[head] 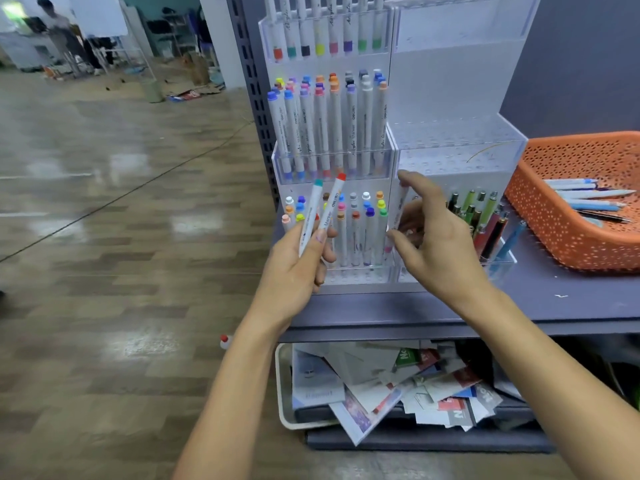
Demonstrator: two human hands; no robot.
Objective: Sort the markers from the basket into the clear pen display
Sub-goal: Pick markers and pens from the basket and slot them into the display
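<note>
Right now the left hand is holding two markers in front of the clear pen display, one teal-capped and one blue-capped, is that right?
Not quite. The second is a red-capped marker, not blue-capped. Otherwise yes: the left hand holds it with the teal-capped marker in front of the clear pen display, as the head view shows.

Pen display (457,98) stands on shelf (554,292), stored markers (332,126) in its left tiers, pens (485,216) in lower right tier. Basket (540,216) just right of it, same shelf. Left hand (294,268) holds two markers (322,213) before lower left tier, right hand (440,244) before display's middle; bin (282,393) under shelf.
</note>
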